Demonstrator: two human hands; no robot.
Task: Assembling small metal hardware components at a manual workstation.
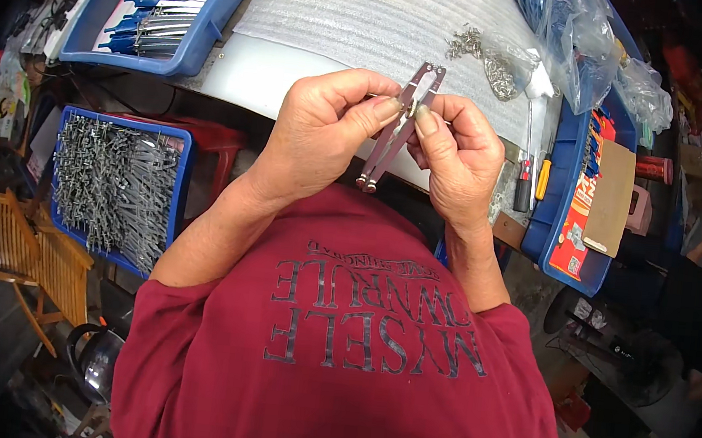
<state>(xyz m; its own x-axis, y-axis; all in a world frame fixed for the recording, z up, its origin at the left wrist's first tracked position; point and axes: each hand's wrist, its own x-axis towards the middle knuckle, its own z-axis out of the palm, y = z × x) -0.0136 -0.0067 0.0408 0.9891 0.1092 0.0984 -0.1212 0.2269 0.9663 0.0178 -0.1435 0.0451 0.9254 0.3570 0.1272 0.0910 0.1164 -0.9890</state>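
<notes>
Read positions as a clock dial centred on your view. At 9 o'clock, note the blue rectangular plastic bin heaped with grey metal parts. Between 10 and 11, a blue plastic tray carries slim silvery pieces with blue ends. Between 11 and 12, your left hand pinches narrowly, thumb against fingers, on the dark-maroon two-strip piece (long, slim, silvery at both ends). This piece sits between 12 and 1, tilted, above the bench edge. At 2, your right hand pinches its other strip, thumb toward you. Near 1, small silvery metal parts lie on the white foam sheet. Between 2 and 3, a red-and-black-handled screwdriver lies beside a yellow-handled screwdriver, left of a blue plastic crate.
</notes>
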